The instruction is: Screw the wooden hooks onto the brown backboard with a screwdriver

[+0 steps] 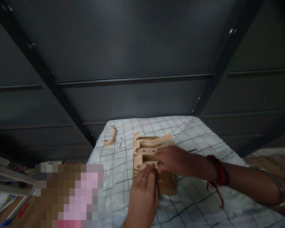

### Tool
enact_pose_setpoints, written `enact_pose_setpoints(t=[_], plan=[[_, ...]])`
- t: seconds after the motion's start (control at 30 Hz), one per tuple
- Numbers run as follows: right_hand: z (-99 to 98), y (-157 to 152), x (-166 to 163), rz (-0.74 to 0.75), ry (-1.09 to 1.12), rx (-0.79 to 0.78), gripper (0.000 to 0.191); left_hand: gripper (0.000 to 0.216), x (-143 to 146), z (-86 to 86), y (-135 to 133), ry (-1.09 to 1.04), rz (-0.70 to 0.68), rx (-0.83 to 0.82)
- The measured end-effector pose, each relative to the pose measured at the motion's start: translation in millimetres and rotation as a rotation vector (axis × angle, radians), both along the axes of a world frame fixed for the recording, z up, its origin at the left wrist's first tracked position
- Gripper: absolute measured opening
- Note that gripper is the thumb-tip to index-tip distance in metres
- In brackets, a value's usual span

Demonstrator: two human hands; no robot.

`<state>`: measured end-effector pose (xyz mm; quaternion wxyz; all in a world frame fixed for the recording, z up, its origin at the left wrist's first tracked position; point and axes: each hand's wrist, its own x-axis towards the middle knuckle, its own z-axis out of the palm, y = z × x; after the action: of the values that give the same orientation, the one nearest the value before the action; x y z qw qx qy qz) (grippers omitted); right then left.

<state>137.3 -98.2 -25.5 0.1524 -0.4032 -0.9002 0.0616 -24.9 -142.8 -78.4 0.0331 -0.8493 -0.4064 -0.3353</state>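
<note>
Three pale wooden hooks lie side by side on a brown board [167, 186], their curved ends to the left. My left hand [143, 193], a ring on one finger, holds the nearest wooden hook [139, 162] with its fingertips against the board. Over that hook's right part, my right hand [173, 160] is closed in a pinch; whatever is between its fingers is hidden. Beyond it are the middle hook [147, 151] and the farthest hook [148, 142], with holes along them. A thin dark metal piece [193, 150] sticks out past my right wrist.
A loose wooden hook [113, 135] lies at the table's far left, with several small screws [120, 146] beside it. A checked white cloth [201, 190] covers the table. A dark panelled wall [133, 98] stands behind. A blurred-out patch [71, 196] is at lower left.
</note>
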Motion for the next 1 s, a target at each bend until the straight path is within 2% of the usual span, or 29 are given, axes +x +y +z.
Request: enact_pose_setpoints(t=[0.13,0.2,0.3,0.4,0.5,0.57,0.63,0.73,0.9,1.0], plan=[[6.2,-2.6,-6.0,-0.026,-0.138,0.006,0.02,0.026,-3.2,3.9,1.9,-0.046,0.032,-0.055],[11.3,-5.0,-9.2,0.022,-0.142,-0.001,0.02,0.027,-3.5,4.2,2.1,-0.03,0.049,-0.032],[14.4,-4.9,-11.8,0.03,-0.172,-0.019,0.007,0.027,-2.8,4.5,1.7,-0.004,0.072,0.007],[11.2,-1.3,-12.6,-0.053,-0.219,-0.01,0.014,0.026,-2.5,7.0,2.2,0.009,0.078,-0.005],[9.1,0.8,-12.3,0.021,-0.221,-0.019,0.015,0.026,-2.8,10.1,3.9,-0.012,0.06,-0.033],[8.2,1.1,-11.7,0.072,-0.218,-0.017,0.009,0.027,-2.8,11.3,4.7,-0.02,0.057,-0.041],[5.6,1.7,-11.3,0.044,-0.234,0.006,0.006,0.026,-2.6,11.7,4.8,-0.011,0.065,-0.042],[-0.8,2.5,-11.4,-0.027,-0.267,0.052,0.012,0.026,-2.3,11.4,3.9,-0.009,0.068,-0.039],[-5.2,-1.3,-12.5,0.044,-0.253,0.08,0.012,0.028,-1.8,10.0,3.3,-0.006,0.086,-0.036],[-6.7,-2.3,-15.1,-0.022,-0.293,0.082,0.008,0.026,-1.5,9.6,3.9,0.013,0.095,-0.035]])
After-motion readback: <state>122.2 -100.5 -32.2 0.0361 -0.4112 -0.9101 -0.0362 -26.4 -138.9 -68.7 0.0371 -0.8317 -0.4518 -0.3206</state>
